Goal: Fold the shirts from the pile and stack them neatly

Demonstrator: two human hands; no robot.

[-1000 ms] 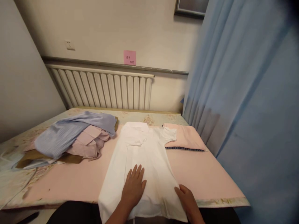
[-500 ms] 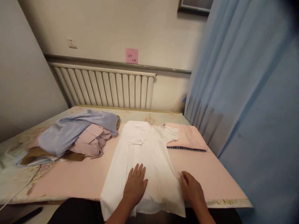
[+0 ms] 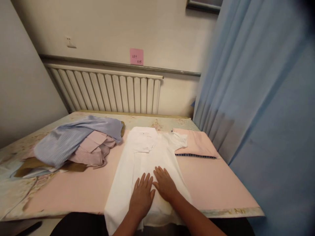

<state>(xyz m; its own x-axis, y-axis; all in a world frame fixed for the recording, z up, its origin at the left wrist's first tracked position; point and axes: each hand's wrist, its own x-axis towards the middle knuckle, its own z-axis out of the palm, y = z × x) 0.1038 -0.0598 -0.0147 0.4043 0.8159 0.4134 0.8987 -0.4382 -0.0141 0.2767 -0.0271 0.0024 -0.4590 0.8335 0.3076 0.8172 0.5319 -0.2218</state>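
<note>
A white short-sleeved shirt (image 3: 157, 157) lies spread on a pink cloth (image 3: 83, 193), its collar at the far end and its hem hanging over the near edge of the table. One sleeve is folded in across the body on the left; the other sticks out to the right. My left hand (image 3: 142, 196) rests flat on the lower middle of the shirt, fingers spread. Beside it, my right hand (image 3: 164, 184) also lies flat on the fabric, fingers stretched out, thumb close to the left hand. Neither hand grips the cloth.
At the left is a heap of clothes: a blue ribbed garment (image 3: 61, 144) over a pink one (image 3: 92, 150). A folded pink cloth (image 3: 197, 142) lies at the right. A white radiator (image 3: 105, 91) stands behind, and a blue curtain (image 3: 246, 98) hangs along the right.
My right hand has moved left from beside the shirt's right edge onto its middle and flattened out. My left hand has stayed in place on the shirt. The view has shifted slightly.
</note>
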